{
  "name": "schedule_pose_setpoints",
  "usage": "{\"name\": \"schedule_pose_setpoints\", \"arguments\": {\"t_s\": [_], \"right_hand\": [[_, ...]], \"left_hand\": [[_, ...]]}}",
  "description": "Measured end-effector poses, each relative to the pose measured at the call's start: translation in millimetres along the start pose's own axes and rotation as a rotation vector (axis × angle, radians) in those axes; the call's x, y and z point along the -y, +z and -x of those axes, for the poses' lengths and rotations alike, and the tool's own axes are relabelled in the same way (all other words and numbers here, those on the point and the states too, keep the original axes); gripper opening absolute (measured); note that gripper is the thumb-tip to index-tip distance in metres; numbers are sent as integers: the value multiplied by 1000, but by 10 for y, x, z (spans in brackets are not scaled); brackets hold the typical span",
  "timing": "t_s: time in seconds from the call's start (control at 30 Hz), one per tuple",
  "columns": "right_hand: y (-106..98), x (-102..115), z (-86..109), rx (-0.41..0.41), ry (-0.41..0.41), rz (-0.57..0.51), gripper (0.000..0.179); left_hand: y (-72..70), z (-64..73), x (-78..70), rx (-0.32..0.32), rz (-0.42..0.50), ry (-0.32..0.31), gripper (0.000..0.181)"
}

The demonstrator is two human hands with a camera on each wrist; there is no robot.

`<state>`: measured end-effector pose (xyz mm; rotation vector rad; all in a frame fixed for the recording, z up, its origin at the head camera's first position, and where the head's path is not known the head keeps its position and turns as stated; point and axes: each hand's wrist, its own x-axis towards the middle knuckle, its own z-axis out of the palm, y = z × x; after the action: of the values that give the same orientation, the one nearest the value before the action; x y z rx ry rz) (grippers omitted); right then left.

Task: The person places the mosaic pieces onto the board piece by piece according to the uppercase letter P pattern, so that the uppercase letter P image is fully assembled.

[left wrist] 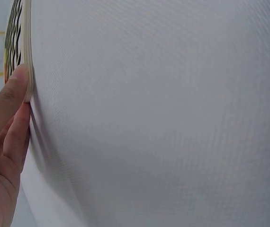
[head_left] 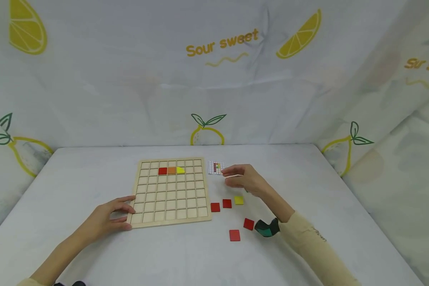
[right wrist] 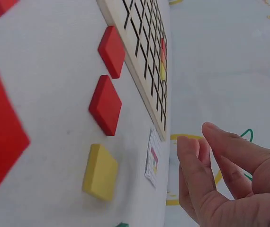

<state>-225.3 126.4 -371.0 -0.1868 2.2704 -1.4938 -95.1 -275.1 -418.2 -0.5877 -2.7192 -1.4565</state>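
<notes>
A square wooden grid board [head_left: 170,195] lies on the table. In its second row from the back sit a red tile [head_left: 162,171], an orange tile [head_left: 171,170] and a yellow piece with a curved side [head_left: 180,170]. My left hand [head_left: 105,220] holds the board at its near left corner, thumb and fingers at the edge [left wrist: 29,52]. To the right of the board, my right hand [head_left: 246,179] hovers with bent fingers and nothing between them. Its fingertips overlap a small printed card [head_left: 212,170] showing a coloured grid pattern.
Right of the board lie several red tiles [head_left: 227,203] and a yellow tile [head_left: 238,200]. A bit of green [right wrist: 122,225] shows at the bottom of the right wrist view. A white cloth with lemon prints [head_left: 146,99] hangs behind the white table [head_left: 178,254].
</notes>
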Motion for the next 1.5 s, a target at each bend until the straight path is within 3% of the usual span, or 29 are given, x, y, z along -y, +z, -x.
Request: {"name": "schedule_pose_setpoints", "arguments": {"t_s": [0.33, 0.63, 0.83, 1.13, 1.37, 1.5], "right_hand": [[-227, -306, 457, 60, -4, -7, 39], [-342, -517, 855, 77, 72, -79, 42], [-371, -636, 1061, 46, 116, -106, 43], [-230, -657, 1042, 35, 54, -161, 43], [-158, -617, 935, 22, 37, -91, 38], [-167, -613, 913, 29, 12, 11, 39]], "left_hand": [[2, 1, -10, 2, -15, 14, 33], [11, 11, 15, -9, -36, 34, 34], [4, 13, 23, -14, -50, 45, 34], [13, 23, 37, -7, -10, 53, 34], [11, 27, 33, 3, 18, 34, 32], [7, 29, 18, 4, 17, 38, 32]]}}
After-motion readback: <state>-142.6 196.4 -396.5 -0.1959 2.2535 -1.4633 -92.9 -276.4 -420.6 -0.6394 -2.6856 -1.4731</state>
